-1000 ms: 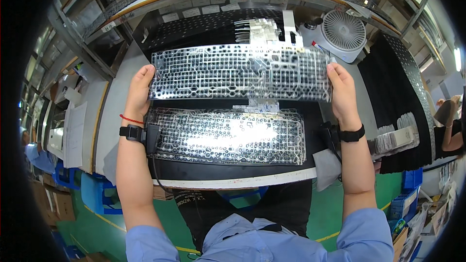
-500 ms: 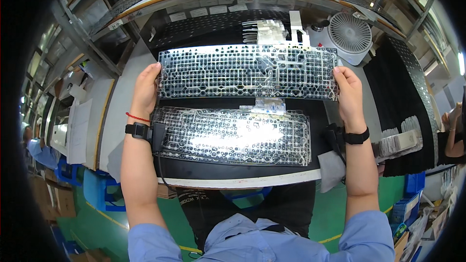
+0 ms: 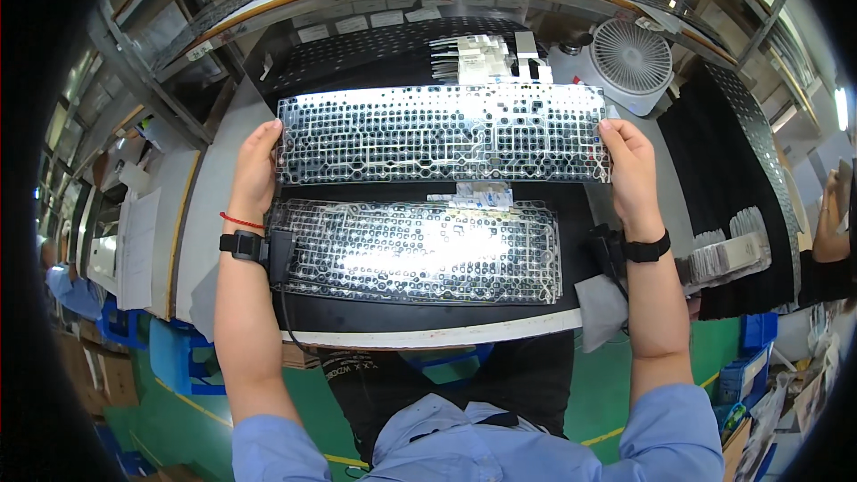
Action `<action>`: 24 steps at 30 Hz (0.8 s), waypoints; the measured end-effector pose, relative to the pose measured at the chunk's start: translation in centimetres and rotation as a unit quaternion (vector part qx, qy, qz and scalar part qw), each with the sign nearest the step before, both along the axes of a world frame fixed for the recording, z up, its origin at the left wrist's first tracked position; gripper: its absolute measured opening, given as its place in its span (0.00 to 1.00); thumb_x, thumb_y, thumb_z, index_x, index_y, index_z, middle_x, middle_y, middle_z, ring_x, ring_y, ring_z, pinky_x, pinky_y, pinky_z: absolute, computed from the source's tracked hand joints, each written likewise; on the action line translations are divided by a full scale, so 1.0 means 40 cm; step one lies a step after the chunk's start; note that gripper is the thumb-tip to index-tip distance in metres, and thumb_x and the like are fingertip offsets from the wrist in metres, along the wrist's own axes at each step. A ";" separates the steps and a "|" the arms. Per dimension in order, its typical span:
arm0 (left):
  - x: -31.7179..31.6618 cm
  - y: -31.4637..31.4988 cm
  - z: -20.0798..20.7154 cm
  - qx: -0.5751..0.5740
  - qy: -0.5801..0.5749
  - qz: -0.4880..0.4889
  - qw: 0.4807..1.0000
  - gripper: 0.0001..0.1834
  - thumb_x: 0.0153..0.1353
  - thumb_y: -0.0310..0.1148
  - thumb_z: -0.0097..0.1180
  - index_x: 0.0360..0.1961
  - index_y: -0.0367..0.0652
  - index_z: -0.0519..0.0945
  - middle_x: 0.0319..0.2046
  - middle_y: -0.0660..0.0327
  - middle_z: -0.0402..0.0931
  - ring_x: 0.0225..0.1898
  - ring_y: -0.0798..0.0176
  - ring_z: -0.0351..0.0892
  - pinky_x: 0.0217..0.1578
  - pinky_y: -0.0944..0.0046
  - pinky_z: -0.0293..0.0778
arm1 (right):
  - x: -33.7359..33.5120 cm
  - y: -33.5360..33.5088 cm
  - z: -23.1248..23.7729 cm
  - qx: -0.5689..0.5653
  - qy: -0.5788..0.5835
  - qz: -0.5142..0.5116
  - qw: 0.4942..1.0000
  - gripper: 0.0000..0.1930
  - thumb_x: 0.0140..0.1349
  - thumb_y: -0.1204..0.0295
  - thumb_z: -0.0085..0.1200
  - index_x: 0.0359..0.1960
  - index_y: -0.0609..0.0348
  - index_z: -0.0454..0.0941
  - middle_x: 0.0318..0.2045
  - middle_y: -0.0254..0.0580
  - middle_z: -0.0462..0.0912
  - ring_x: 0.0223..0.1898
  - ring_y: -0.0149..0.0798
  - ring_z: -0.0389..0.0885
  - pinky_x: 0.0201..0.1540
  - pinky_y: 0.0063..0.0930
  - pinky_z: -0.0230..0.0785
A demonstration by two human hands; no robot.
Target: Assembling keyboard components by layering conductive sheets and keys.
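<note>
A clear keyboard membrane sheet (image 3: 437, 136), printed with pale circuit lines and dark dots, is stretched out between my hands. My left hand (image 3: 257, 165) pinches its left edge, thumb on top. At the right edge my right hand (image 3: 632, 165) grips it the same way. The sheet is raised and its upper face catches light. Nearer to me lies a stack of similar membrane sheets (image 3: 420, 254) on the black mat (image 3: 428, 317), with strong glare across its middle. A crumpled clear and bluish strip (image 3: 482, 195) shows between the held sheet and the stack.
Behind the held sheet stand pale strips (image 3: 482, 58) in a bundle. A white fan (image 3: 632, 58) is at the back right. Several stacked pale pieces (image 3: 732, 250) lie on black cloth to the right. A grey cloth (image 3: 600, 312) hangs at the front edge.
The whole view has shifted slightly, so things appear a little further left. The reflection on the held membrane has changed, suggesting a slight tilt. Both hands keep their hold.
</note>
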State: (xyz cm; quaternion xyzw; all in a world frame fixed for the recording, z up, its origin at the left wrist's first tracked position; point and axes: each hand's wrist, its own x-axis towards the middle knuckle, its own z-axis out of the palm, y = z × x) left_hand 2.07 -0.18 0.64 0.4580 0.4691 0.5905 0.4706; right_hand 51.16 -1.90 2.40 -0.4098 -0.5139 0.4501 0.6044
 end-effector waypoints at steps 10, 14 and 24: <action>-0.002 0.002 -0.002 -0.006 -0.008 -0.001 1.000 0.12 0.71 0.36 0.48 0.43 0.38 0.78 0.36 0.64 0.81 0.36 0.73 0.79 0.40 0.73 0.74 | 0.003 0.002 0.000 -0.011 0.017 0.009 1.000 0.08 0.70 0.71 0.50 0.37 0.63 0.78 0.32 0.32 0.82 0.31 0.20 0.77 0.36 0.15 0.69; -0.013 0.008 -0.009 -0.008 -0.015 -0.007 1.000 0.12 0.71 0.35 0.48 0.43 0.38 0.78 0.37 0.64 0.82 0.36 0.73 0.79 0.40 0.73 0.74 | 0.006 0.003 -0.003 -0.012 0.023 0.014 1.000 0.08 0.70 0.71 0.50 0.37 0.63 0.78 0.32 0.31 0.82 0.32 0.20 0.76 0.37 0.14 0.68; -0.086 0.015 -0.035 0.166 -0.088 -0.114 0.976 0.12 0.71 0.38 0.48 0.41 0.43 0.79 0.29 0.69 0.76 0.30 0.76 0.74 0.27 0.74 0.67 | -0.003 -0.015 0.012 0.088 -0.015 -0.083 0.993 0.12 0.71 0.65 0.50 0.37 0.62 0.79 0.23 0.28 0.78 0.16 0.19 0.65 0.19 0.16 0.57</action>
